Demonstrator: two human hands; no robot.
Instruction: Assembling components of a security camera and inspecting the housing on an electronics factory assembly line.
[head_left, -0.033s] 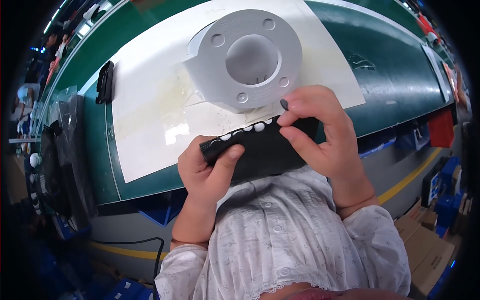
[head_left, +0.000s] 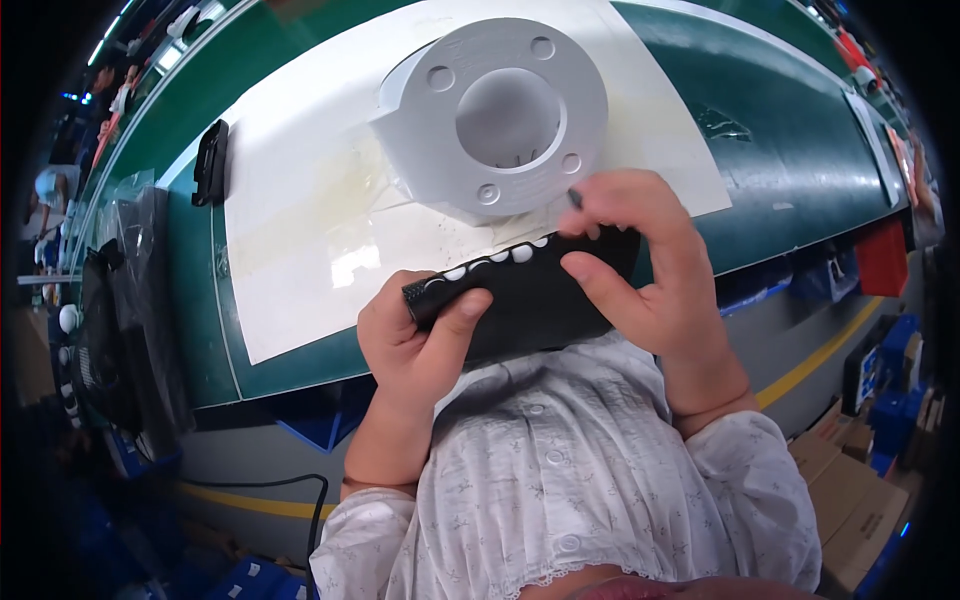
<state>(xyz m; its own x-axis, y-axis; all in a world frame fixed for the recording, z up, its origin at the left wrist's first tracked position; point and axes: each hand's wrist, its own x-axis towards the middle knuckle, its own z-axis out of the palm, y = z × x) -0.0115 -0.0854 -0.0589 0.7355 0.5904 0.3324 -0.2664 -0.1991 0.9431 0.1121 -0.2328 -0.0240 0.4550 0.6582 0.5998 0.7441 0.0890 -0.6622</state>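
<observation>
In my left hand [head_left: 412, 340] is a flat black piece [head_left: 520, 305] with a textured, rounded edge, gripped between thumb and fingers. Several white round pieces [head_left: 521, 253] sit in a row along that edge. Over the black piece's right end is my right hand [head_left: 635, 240], its fingers curled and blurred, the thumb apart from them. At its fingertips shows a small dark oval piece [head_left: 574, 199]; how firmly it is held is hard to see. Just beyond both hands lies a light grey round housing [head_left: 585, 95] with a wide central opening.
Under the housing a white sheet [head_left: 290, 230] covers part of the green table [head_left: 800, 160]. At the left lie a black plastic part [head_left: 211, 163] and a dark bagged item [head_left: 150, 290]. A red bin [head_left: 881, 266] hangs at the right edge, with cardboard boxes [head_left: 850, 500] below.
My right fingers have shifted slightly, curling down toward the black piece's edge, and now look blurred. My left hand and the black piece are almost unmoved.
</observation>
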